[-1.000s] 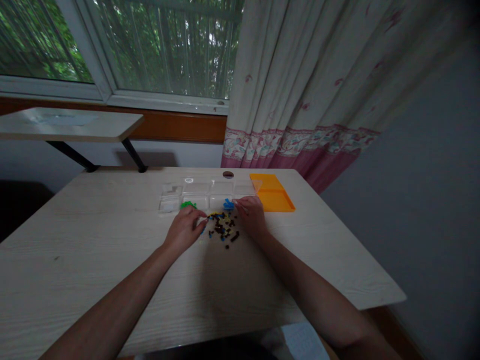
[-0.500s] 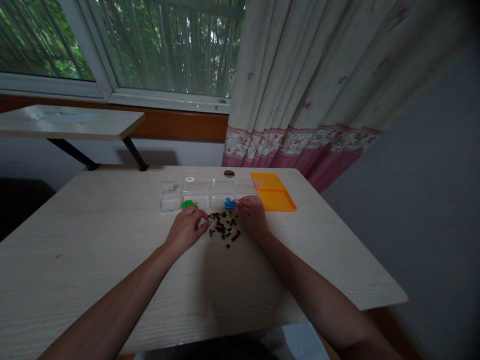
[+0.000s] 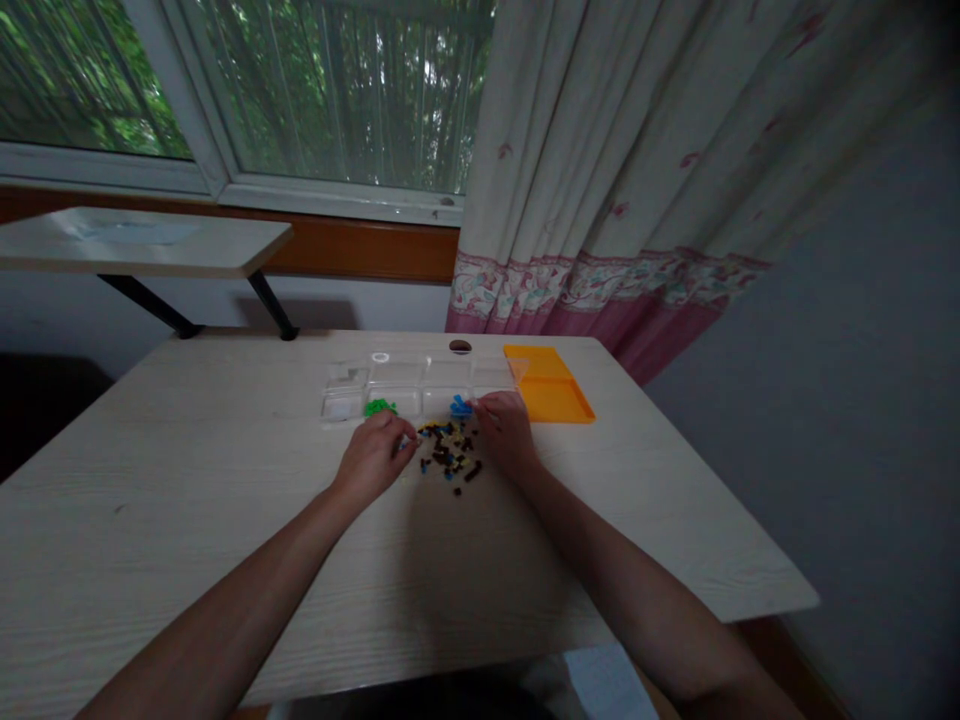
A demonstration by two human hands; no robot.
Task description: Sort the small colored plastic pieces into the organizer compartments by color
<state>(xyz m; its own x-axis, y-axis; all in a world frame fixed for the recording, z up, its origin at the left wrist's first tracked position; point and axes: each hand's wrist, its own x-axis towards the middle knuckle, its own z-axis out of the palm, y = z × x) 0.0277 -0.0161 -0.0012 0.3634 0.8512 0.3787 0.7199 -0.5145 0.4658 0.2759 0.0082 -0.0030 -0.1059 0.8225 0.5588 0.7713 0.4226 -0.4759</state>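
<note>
The left hand [image 3: 373, 455] curls its fingers at the left edge of the small pieces [image 3: 450, 456], which lie loose on the table [image 3: 187, 520] just in front of the clear box [image 3: 397, 377]. The right hand [image 3: 506, 436] rests bent-fingered at their right, beside the blue pieces [image 3: 460, 406] (whether either hand grips a piece cannot be told).

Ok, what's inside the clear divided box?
Green pieces sit in one near compartment of the clear divided box, blue pieces in another. The right hand covers the near right corner; far compartments are too dim to read.
</note>
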